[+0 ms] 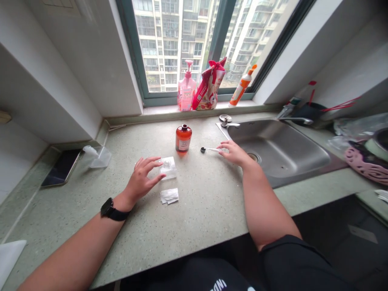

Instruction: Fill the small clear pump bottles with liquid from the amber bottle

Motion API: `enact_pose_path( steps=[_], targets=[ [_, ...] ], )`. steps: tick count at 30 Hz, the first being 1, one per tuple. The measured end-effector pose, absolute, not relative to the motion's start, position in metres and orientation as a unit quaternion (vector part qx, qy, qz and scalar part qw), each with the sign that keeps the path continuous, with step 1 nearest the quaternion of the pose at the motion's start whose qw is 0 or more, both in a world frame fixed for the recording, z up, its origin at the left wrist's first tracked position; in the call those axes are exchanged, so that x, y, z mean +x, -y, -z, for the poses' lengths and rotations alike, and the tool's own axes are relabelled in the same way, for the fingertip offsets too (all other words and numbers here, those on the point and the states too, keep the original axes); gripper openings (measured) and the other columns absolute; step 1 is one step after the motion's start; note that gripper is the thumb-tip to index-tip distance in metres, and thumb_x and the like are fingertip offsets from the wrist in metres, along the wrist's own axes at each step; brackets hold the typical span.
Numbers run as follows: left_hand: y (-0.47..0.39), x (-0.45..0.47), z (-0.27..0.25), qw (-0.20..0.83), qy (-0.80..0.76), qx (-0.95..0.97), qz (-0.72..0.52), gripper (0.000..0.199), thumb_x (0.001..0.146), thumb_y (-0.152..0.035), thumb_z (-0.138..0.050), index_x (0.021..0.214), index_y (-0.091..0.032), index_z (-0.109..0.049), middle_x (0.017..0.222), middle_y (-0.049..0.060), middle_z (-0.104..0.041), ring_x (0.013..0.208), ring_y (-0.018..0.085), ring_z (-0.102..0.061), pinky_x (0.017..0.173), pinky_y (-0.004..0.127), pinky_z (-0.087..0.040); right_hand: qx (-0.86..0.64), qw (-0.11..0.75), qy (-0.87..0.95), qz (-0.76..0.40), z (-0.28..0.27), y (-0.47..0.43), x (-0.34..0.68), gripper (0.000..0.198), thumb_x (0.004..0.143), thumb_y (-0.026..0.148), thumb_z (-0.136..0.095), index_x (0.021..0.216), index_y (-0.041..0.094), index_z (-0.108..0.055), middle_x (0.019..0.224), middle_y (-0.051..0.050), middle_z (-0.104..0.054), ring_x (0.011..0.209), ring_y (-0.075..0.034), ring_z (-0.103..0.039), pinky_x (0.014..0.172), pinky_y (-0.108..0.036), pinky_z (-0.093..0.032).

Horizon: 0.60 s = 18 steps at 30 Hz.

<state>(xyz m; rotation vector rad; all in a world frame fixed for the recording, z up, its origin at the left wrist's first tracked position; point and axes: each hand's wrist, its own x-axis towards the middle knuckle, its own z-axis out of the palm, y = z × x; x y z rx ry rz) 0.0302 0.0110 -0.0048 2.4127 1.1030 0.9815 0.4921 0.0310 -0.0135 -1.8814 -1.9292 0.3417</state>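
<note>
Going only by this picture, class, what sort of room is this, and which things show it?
Most likely a kitchen: a stainless-steel sink is set into the speckled countertop, and a pink pump bottle stands on the windowsill.

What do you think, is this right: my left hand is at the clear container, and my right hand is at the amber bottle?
Not quite: your right hand is at the black-ended white stick, apart from the amber bottle, as the head view shows. Your left hand is at the clear container.
</note>
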Motion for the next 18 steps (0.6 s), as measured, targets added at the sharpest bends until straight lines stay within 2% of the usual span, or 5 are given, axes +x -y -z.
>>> enact_pose_path(
  steps=[6,13,18],
  targets=[
    [-0.011,0.030,0.006,0.158,-0.389,0.842,-0.337,0.036,0.101,-0.053,-0.070,0.126,-0.029,-0.071,0.144,0.009,-0.072,0.134,0.032,-0.067,0.129,0.066,-0.033,-0.684,0.194,0.692,-0.122,0.020,-0.032,0.495,0.024,0.095,0.033,-0.072,0.115,0.026,-0.084,0.140,-0.013,-0.066,0.137,-0.031,-0.063,0.127,-0.048,-0.042],
    [-0.011,0.030,0.006,0.160,-0.395,0.843,-0.329,0.037,0.100,-0.054,-0.069,0.127,-0.029,-0.070,0.145,0.009,-0.071,0.134,0.032,-0.067,0.130,0.066,-0.032,-0.677,0.216,0.691,-0.132,0.025,-0.032,0.494,0.024,0.094,0.035,-0.072,0.113,0.027,-0.084,0.137,-0.013,-0.069,0.131,-0.033,-0.067,0.124,-0.052,-0.045],
    [-0.010,0.030,0.005,0.160,-0.395,0.843,-0.327,0.036,0.101,-0.054,-0.068,0.127,-0.029,-0.070,0.145,0.009,-0.071,0.135,0.032,-0.066,0.130,0.065,-0.032,-0.658,0.220,0.708,-0.134,0.022,-0.032,0.497,0.036,0.086,0.038,-0.080,0.120,0.028,-0.079,0.132,-0.011,-0.071,0.129,-0.032,-0.067,0.120,-0.052,-0.048]
  ],
)
